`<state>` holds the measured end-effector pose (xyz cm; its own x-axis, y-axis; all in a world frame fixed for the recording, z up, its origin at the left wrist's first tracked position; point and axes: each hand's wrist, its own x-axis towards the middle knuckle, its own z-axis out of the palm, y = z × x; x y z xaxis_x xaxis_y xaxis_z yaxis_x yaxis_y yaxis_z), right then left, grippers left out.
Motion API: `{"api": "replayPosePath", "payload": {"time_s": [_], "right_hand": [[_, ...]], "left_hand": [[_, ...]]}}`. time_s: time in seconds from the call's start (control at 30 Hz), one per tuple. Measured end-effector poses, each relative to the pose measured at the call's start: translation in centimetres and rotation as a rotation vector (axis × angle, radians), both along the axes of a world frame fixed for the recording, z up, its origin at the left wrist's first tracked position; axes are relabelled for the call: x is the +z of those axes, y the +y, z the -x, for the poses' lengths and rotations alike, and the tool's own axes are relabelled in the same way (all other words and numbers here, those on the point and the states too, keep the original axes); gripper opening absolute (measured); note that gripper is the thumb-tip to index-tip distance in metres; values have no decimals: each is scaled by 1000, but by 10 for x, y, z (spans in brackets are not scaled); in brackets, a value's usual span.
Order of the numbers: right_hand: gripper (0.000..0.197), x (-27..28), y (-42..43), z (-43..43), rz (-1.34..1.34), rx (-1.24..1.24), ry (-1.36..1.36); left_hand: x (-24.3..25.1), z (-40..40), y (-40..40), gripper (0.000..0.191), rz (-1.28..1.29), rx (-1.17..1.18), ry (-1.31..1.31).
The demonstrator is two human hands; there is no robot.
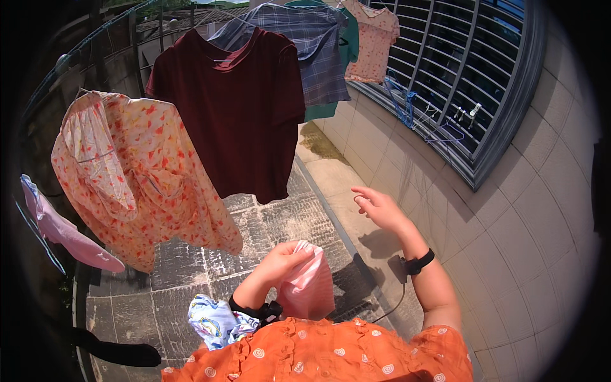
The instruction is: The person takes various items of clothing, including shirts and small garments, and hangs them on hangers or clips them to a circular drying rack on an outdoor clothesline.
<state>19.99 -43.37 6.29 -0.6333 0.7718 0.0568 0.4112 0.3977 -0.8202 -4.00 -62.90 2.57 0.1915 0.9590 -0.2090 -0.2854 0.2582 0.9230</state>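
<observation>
My left hand [289, 260] grips a pink-and-white striped cloth [310, 289] that hangs down in front of my chest. A light blue printed cloth [210, 321] drapes over my left forearm. Raised at the right, my right hand [376, 206] holds nothing, its fingers apart and pointing left. Before me hang a maroon T-shirt [238, 114] and, to its left, a floral print garment [167, 176] on a hanger. At the far left is a pink garment [67, 234] beside a light blue hanger.
Behind the T-shirt hang a plaid shirt [320, 62], a green garment [352, 38] and a small floral top [371, 43]. Blue hangers [403, 102], a purple hanger [446, 136] and white clothespins [474, 114] are on the window grille. A tiled wall [496, 238] runs along the right.
</observation>
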Motion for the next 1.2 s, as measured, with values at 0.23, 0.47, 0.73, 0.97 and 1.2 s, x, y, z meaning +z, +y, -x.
{"api": "replayPosePath", "payload": {"time_s": [0.23, 0.47, 0.73, 0.97, 1.2], "right_hand": [[39, 5, 190, -17, -76, -126, 111], [40, 3, 412, -38, -243, -209, 119], [35, 55, 675, 23, -768, -78, 200], [37, 144, 847, 130, -947, -227, 509], [47, 275, 958, 229, -1132, -322, 527]], "left_hand": [[-12, 2, 181, 24, 27, -44, -23], [-31, 8, 355, 22, 40, -12, -66], [-31, -1, 532, 23, 72, 244, 203], [-54, 33, 627, 33, -20, 219, 106], [-30, 70, 704, 30, 20, 266, 211]]}}
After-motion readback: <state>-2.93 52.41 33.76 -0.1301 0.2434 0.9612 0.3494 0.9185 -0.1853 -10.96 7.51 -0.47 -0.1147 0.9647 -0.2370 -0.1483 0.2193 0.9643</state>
